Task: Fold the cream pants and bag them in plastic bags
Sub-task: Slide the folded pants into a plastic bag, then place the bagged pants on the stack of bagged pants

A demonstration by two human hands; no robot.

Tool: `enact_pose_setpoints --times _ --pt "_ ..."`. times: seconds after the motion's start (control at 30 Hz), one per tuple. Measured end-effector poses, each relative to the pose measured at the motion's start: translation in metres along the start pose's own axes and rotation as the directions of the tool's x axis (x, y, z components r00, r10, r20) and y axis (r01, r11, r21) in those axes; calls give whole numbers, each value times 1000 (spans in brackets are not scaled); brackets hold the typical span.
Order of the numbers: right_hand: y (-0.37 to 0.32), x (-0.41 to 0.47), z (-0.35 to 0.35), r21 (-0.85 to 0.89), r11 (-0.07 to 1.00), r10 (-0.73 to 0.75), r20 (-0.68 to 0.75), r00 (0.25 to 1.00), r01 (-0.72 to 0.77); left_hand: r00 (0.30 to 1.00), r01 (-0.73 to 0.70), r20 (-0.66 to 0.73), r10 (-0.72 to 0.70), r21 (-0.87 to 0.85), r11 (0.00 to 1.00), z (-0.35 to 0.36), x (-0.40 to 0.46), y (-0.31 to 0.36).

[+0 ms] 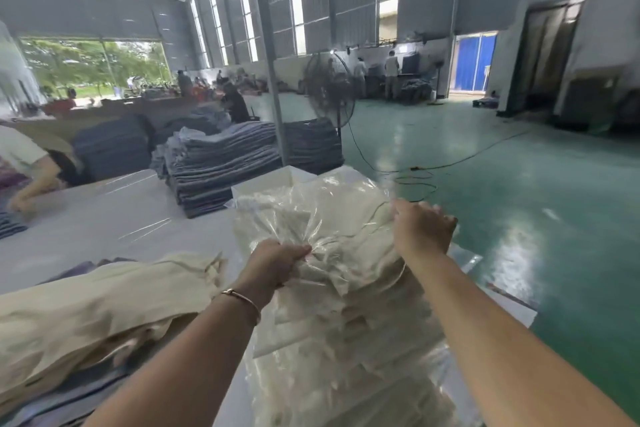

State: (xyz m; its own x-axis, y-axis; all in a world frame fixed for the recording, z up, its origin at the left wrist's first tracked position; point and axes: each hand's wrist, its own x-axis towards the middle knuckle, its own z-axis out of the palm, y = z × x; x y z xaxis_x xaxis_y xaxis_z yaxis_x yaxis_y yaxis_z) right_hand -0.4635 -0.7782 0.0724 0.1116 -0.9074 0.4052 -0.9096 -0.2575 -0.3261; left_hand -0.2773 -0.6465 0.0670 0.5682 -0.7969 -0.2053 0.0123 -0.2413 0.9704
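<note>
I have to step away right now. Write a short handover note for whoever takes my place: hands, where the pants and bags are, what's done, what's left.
Left hand: grips the bunched plastic of the top bagged pants.
Right hand: on the far right side of that same bag, fingers curled over its edge.
Done: a stack of bagged pants stands at the table's right edge; the held bag is on top.
Left: a pile of unbagged cream pants lies to the left on the table, not yet folded or bagged.
A white box stands open behind the stack.
</note>
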Motion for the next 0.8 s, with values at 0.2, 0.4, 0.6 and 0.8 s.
enact_pose_setpoints --times 0.2,0.4,0.6,0.8 --pt "-5 -1 -1 17 999 -30 0 1000 30 997 37 -66 -35 41 998 -5 -3 -6" --pt "-22 -18 -15 -51 987 -159 -77 984 156 998 -22 -51 27 98 995 -12 -14 2" --pt "-104 -73 -31 170 868 -439 -179 881 467 832 -270 -190 521 681 681 -57 -45 -14" --pt "-202 -160 -19 294 648 -671 -218 709 703 839 18 -430 334 635 772 -180 -73 -79"
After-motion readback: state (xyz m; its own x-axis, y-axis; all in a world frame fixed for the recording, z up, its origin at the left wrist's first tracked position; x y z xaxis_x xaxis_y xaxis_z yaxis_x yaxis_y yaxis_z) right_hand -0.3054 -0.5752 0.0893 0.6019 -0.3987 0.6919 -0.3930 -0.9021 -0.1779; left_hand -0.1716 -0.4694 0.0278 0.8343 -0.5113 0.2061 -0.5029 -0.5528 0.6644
